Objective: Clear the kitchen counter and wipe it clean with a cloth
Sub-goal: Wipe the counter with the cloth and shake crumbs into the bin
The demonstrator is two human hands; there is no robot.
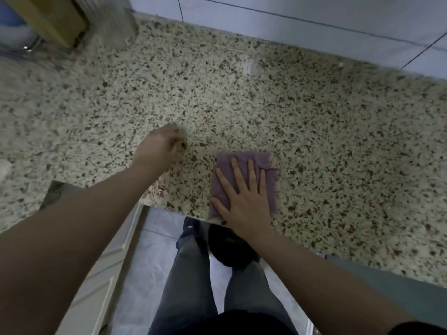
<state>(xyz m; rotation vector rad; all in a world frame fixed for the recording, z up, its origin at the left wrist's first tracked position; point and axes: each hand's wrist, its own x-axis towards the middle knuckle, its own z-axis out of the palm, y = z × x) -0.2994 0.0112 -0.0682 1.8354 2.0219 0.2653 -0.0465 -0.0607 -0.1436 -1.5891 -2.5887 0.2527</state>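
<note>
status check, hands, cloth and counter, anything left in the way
Right hand flat on purple cloth at counter front edge. Left hand curled, knuckles on counter, nothing visibly held. Blurred box far left corner.

Single head-mounted view, wide-angle, edges bowed. Looks steeply down and forward from above counter (pixel 266 105) front edge. Close range: both forearms enter from bottom corners, own legs (pixel 193 274) and floor (pixel 154 250) visible straight below. Tiled wall (pixel 290 10) marks far limit at top. Left side motion-blurred. No second view, no overlap.
</note>
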